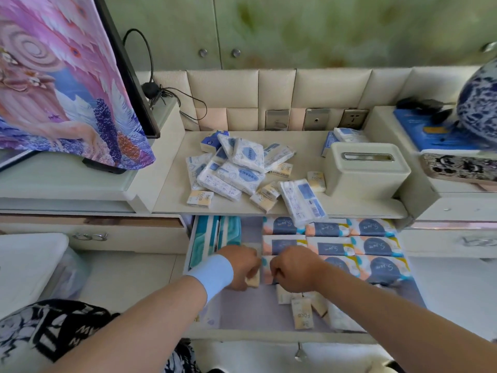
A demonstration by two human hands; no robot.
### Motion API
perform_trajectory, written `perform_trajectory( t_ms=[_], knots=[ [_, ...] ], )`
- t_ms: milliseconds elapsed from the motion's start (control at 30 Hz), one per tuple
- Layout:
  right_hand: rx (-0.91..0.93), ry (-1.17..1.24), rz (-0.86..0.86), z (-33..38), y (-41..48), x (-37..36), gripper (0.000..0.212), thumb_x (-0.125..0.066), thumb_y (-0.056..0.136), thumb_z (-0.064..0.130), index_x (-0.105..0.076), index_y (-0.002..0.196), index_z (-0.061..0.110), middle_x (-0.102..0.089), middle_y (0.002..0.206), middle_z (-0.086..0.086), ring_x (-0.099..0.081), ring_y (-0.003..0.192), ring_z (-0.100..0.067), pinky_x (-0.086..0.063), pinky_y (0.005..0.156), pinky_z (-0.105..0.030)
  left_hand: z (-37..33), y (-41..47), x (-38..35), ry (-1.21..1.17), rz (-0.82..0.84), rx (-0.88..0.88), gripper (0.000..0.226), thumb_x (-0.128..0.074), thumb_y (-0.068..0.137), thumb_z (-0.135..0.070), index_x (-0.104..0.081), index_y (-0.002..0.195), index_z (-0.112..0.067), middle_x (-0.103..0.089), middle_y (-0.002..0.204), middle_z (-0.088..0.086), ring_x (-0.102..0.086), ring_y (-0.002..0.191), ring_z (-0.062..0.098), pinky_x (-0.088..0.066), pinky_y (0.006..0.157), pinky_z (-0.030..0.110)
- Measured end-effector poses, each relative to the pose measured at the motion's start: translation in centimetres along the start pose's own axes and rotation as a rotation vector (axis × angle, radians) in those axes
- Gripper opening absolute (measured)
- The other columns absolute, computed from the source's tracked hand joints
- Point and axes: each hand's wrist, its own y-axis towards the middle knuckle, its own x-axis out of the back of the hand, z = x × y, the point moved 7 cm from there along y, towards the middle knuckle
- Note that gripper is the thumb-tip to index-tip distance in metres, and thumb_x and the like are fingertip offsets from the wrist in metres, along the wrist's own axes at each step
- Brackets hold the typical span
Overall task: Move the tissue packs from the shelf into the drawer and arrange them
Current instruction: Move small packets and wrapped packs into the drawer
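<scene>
Left hand (243, 266) fingers clamped on small cream pack (254, 280) in drawer (250, 313); right hand (294, 267) fingers curled, hold unclear. Tissue packs (236, 170) heaped on shelf (301, 146): likely light, soft, slippery; grip across short sides.

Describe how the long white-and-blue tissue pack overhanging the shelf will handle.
This long white-and-blue plastic-wrapped tissue pack probably feels light and squashy, given its wrinkled wrap. The glossy film may slip. It juts past the cream shelf, so a nudge might tip it.
</scene>
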Motion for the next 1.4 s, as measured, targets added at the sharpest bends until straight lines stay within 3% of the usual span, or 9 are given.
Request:
perform_trajectory(
  t_ms=[133,333,500,700,900,1067,1233,1300,1400],
  knots=[
    [-0.016,-0.072,0.238,-0.6,-2.1,-4.0,0.036,-0.061,0.088,0.017,-0.064,0.122,0.029,-0.060,0.127,-0.002,-0.060,0.112,-0.026,-0.049,0.090,-0.036,-1.7,0.9,-1.6,0.132,0.006,-0.020,0.018,-0.065,0.085,-0.027,-0.067,0.095,-0.011,-0.058,0.114,0.008,-0.062,0.096,0.033,-0.052,0.079,0.038],
    [-0.049,-0.112,0.322,-2.9,-3.6,-6.7,0.054,-0.070,0.088,0.013,-0.053,0.136,0.028,-0.052,0.138,-0.006,-0.055,0.122,-0.031,-0.048,0.093,-0.037,-1.7,2.7,-2.7,0.429,-0.065,-0.050,0.034,-0.061,0.087,-0.021,-0.065,0.119,-0.008,-0.059,0.127,0.012,-0.046,0.125,0.032,-0.027,0.110,0.042],
    [-0.122,-0.055,0.396,-3.9,-3.5,-8.0,0.054,-0.075,0.085,0.025,-0.053,0.135,0.028,-0.056,0.136,-0.006,-0.056,0.120,-0.030,-0.049,0.097,-0.039,-1.0,3.8,-2.5,0.408,-0.146,-0.037,0.029,-0.084,0.052,-0.026,-0.077,0.079,-0.017,-0.066,0.093,0.004,-0.063,0.093,0.028,-0.048,0.086,0.035],
    [-0.147,-0.015,0.418,-3.7,-3.3,-8.1,0.046,-0.074,0.087,0.033,-0.058,0.128,0.020,-0.061,0.129,-0.005,-0.058,0.116,-0.027,-0.050,0.097,-0.039,0.6,5.4,-2.7,0.316,-0.160,0.113,0.037,-0.052,0.093,-0.015,-0.054,0.129,-0.007,-0.050,0.131,0.013,-0.046,0.121,0.033,-0.031,0.105,0.037],
    [-0.281,0.296,0.424,-3.8,-3.3,-8.5,0.047,-0.073,0.087,0.035,-0.054,0.129,0.027,-0.059,0.128,-0.002,-0.061,0.101,-0.019,-0.053,0.093,-0.033,1.6,5.1,-4.9,0.398,-0.006,0.063,0.030,-0.054,0.092,-0.019,-0.067,0.118,-0.012,-0.061,0.123,0.008,-0.051,0.118,0.028,-0.013,0.116,0.041],
    [-0.390,0.753,0.428,-2.6,-2.8,-7.9,0.039,-0.057,0.099,0.021,-0.048,0.135,0.009,-0.072,0.103,-0.013,-0.069,0.065,-0.017,-0.059,0.060,-0.028,1.2,2.8,-2.0,0.244,-0.153,0.004,0.030,-0.053,0.083,-0.010,-0.070,0.101,-0.026,-0.061,0.111,-0.002,-0.050,0.107,0.022,-0.030,0.100,0.033],
    [-0.494,1.254,0.421,0.2,-3.1,-8.0,0.030,-0.035,0.108,0.020,-0.042,0.128,-0.002,-0.069,0.104,-0.016,-0.072,0.078,-0.028,-0.057,0.055,-0.030,-1.0,-0.9,-1.1,-0.295,-0.105,0.007,0.027,-0.058,0.084,-0.046,-0.055,0.101,-0.026,-0.060,0.106,-0.005,-0.058,0.093,0.023,-0.050,0.080,0.034],
    [-0.509,1.356,0.430,1.1,-3.1,-8.4,0.031,-0.033,0.108,0.023,-0.046,0.126,0.002,-0.072,0.109,-0.014,-0.074,0.084,-0.027,-0.057,0.059,-0.030,-2.2,-1.7,-2.3,-0.325,0.000,0.014,0.046,-0.064,0.077,-0.058,-0.049,0.108,-0.028,-0.056,0.112,-0.006,-0.058,0.097,0.020,-0.048,0.081,0.033],
    [-0.518,1.386,0.441,1.9,-2.9,-8.9,0.031,-0.033,0.108,0.027,-0.052,0.123,0.007,-0.073,0.110,-0.012,-0.075,0.088,-0.026,-0.055,0.059,-0.029,-3.1,-2.0,-3.4,-0.212,-0.039,0.008,0.037,-0.067,0.081,-0.042,-0.045,0.105,-0.026,-0.056,0.116,-0.001,-0.059,0.100,0.025,-0.044,0.077,0.032]
  ],
)
